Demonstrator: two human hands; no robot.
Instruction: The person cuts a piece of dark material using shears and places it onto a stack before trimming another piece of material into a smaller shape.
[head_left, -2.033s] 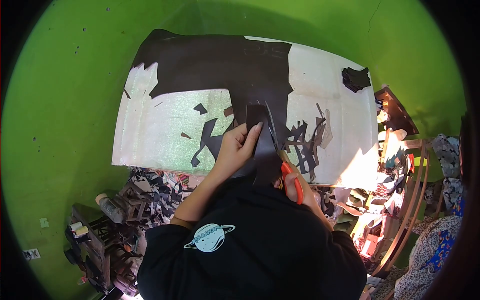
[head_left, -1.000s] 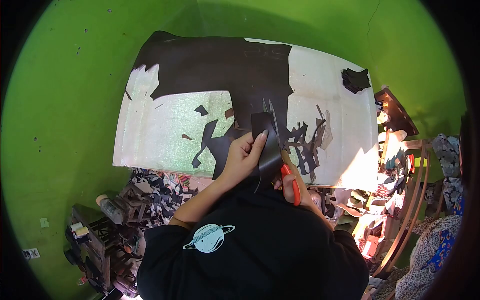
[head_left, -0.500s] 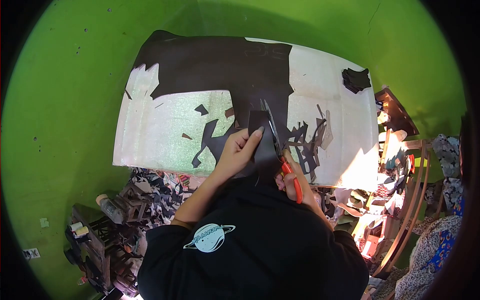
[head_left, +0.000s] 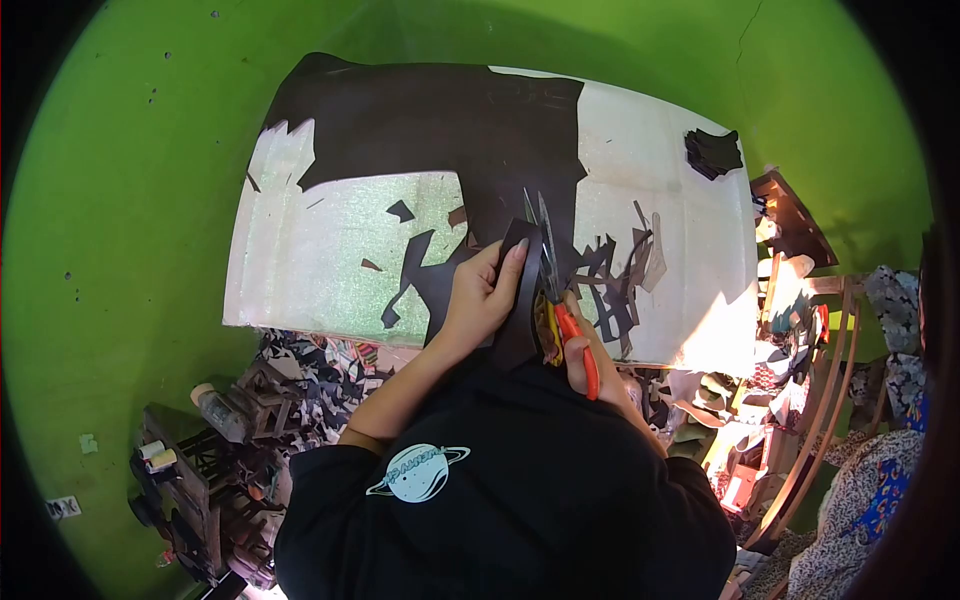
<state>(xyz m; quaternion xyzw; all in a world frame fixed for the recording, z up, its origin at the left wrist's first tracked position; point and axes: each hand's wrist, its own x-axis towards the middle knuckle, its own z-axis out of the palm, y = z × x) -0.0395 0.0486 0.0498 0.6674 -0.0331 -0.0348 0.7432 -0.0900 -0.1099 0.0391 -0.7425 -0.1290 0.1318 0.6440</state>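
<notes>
a: item one, the hands?
b: left hand [head_left: 482, 298], closed in a grip on a dark strip [head_left: 520, 300] of sheet material, thumb and fingers pinching its near edge, index finger laid up along it. right hand [head_left: 590, 372], closed through the orange handles of a pair of scissors [head_left: 555, 285]; much of this hand is hidden behind the person's black sleeve.

a: scissors, condition?
b: blades parted in a narrow v, tips pointing away from the person, set just right of the strip and touching its edge. whether they bite into the material cannot be told.

a: location of the strip?
b: held upright-ish over the near edge of the table [head_left: 330, 270], between the two hands, its top end overlapping the big dark sheet [head_left: 440, 120].

a: the sheet?
b: large, dark brown to black, spread across the far half of the table, with a jagged cut edge at the left and a tongue running down toward the hands.

a: other entries on the table?
b: loose dark offcuts [head_left: 610, 270] just right of the scissors, a few small scraps [head_left: 400, 211] to the left, a small stack of dark cut pieces [head_left: 712, 152] at the far right corner, well apart from the hands.

a: surroundings?
b: green wall [head_left: 120, 200] behind; a heap of scraps [head_left: 310, 375] under the table edge at left; a dark shelf with thread spools [head_left: 155, 458] at lower left.
</notes>
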